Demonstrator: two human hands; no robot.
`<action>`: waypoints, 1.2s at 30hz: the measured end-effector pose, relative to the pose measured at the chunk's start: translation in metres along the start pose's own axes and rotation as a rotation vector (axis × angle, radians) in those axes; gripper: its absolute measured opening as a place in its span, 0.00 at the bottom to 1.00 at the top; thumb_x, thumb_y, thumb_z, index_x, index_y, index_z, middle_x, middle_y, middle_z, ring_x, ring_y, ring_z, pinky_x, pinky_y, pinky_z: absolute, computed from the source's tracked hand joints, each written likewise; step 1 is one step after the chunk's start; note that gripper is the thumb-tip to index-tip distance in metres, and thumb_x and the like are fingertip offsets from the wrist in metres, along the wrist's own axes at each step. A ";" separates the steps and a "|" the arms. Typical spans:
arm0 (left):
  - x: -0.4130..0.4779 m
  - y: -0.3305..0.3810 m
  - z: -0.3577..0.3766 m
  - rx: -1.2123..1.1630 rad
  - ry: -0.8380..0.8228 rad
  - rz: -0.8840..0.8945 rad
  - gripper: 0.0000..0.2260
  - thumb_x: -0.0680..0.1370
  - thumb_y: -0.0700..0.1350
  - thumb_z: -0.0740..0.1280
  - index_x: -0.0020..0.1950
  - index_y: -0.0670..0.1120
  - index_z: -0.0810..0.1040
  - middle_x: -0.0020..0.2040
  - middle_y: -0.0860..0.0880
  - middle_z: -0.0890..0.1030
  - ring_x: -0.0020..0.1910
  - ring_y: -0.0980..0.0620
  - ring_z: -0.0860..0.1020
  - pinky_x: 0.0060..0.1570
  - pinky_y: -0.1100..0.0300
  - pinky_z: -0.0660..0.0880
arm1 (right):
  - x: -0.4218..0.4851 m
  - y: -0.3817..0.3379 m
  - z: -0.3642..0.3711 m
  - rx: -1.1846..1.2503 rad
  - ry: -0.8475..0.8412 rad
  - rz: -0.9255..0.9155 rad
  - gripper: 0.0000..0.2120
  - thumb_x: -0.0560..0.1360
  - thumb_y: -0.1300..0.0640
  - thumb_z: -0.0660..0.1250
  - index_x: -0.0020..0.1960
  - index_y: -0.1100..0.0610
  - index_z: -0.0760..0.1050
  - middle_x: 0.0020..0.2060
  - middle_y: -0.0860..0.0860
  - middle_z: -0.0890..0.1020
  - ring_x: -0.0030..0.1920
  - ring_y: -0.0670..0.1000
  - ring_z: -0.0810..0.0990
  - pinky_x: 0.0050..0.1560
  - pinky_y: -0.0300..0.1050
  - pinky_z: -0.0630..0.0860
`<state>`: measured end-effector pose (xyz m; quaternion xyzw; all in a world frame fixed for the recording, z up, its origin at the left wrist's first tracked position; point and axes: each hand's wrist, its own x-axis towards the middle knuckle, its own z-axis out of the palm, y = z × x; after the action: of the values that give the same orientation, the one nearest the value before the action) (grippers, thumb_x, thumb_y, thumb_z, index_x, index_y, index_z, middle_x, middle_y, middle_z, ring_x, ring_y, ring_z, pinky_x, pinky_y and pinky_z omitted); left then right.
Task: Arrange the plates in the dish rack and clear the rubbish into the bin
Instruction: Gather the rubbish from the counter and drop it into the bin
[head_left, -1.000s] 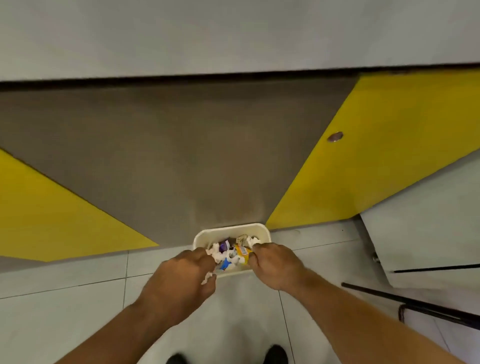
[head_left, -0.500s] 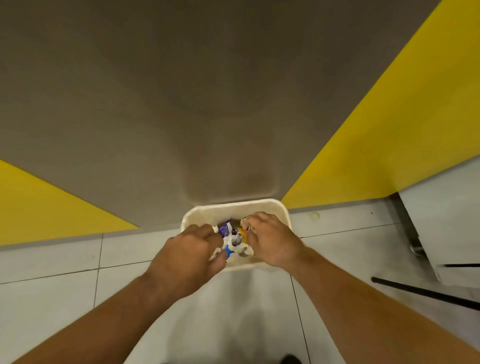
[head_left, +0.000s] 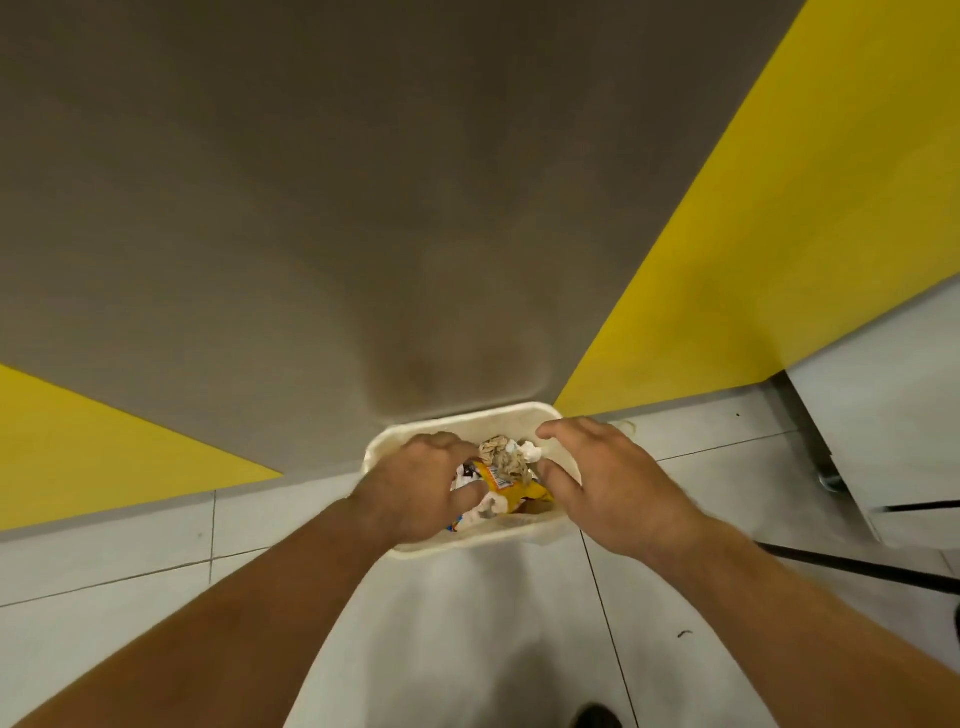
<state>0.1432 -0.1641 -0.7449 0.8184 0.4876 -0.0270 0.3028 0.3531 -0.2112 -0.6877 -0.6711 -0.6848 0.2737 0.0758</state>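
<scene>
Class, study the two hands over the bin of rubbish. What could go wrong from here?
1. The rubbish seems heaped near the rim of the bin; the yellow wrapper might spill onto the floor when the left hand lifts out.
2. That hand's fingers are buried in the rubbish, so something sharp or dirty could catch them.
3. The right hand hovers open over the right rim; a knock might tip the bin.

One left hand (head_left: 415, 488), one right hand (head_left: 613, 488), one bin (head_left: 511, 420), one yellow wrapper (head_left: 506, 486).
</scene>
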 end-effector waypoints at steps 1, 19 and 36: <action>-0.012 0.007 -0.016 -0.009 0.045 0.019 0.20 0.74 0.61 0.61 0.63 0.54 0.74 0.61 0.57 0.76 0.60 0.54 0.72 0.58 0.60 0.70 | -0.005 -0.005 -0.008 0.000 0.004 -0.011 0.16 0.79 0.49 0.60 0.67 0.48 0.69 0.63 0.46 0.74 0.63 0.48 0.69 0.60 0.42 0.67; -0.211 0.230 -0.396 0.045 0.447 0.154 0.14 0.75 0.60 0.60 0.50 0.54 0.78 0.47 0.59 0.78 0.46 0.60 0.74 0.46 0.62 0.72 | -0.122 -0.198 -0.350 0.110 0.218 -0.204 0.10 0.76 0.43 0.61 0.55 0.44 0.73 0.47 0.38 0.74 0.50 0.42 0.74 0.48 0.40 0.72; -0.248 0.224 -0.532 0.058 0.714 0.088 0.12 0.78 0.57 0.62 0.55 0.53 0.79 0.51 0.58 0.79 0.51 0.60 0.73 0.49 0.66 0.67 | -0.100 -0.310 -0.443 0.070 0.272 -0.258 0.11 0.78 0.46 0.60 0.58 0.47 0.74 0.48 0.40 0.76 0.49 0.41 0.75 0.49 0.34 0.72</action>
<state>0.0625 -0.1568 -0.1213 0.8048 0.5258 0.2599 0.0907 0.2990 -0.1704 -0.1418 -0.6053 -0.7388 0.1923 0.2255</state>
